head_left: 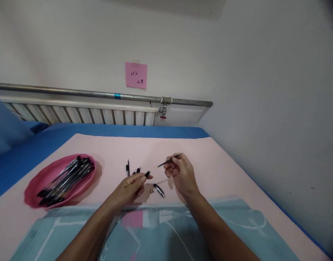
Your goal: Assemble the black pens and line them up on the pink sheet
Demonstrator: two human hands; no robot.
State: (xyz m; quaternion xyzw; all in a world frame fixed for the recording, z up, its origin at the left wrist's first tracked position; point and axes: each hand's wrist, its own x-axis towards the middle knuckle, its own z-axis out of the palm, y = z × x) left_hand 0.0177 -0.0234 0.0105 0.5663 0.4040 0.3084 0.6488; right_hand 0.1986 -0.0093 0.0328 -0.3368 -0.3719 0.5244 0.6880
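My left hand (132,186) is closed around a pen barrel, whose black end (147,174) sticks out past the thumb; the rest is hidden in the palm. My right hand (182,174) pinches a thin ink refill (162,165), dark toward my fingers and clear toward the barrel. The refill slants down to the barrel's end; whether it is inside cannot be told. Below, between the hands, lie a short pen piece (159,190), black and clear, and a small pen tip (152,191). Beyond my left hand are a black cap (127,167), a thin dark rod (128,168) and small black parts (138,169).
At the left, a pink oval basket (30,194) holds several black-and-clear pens (71,177). A pale pink sheet (209,170) covers the table, with a teal patterned cloth (231,224) along the near side. A radiator (112,115) and pipe (87,92) run along the wall behind.
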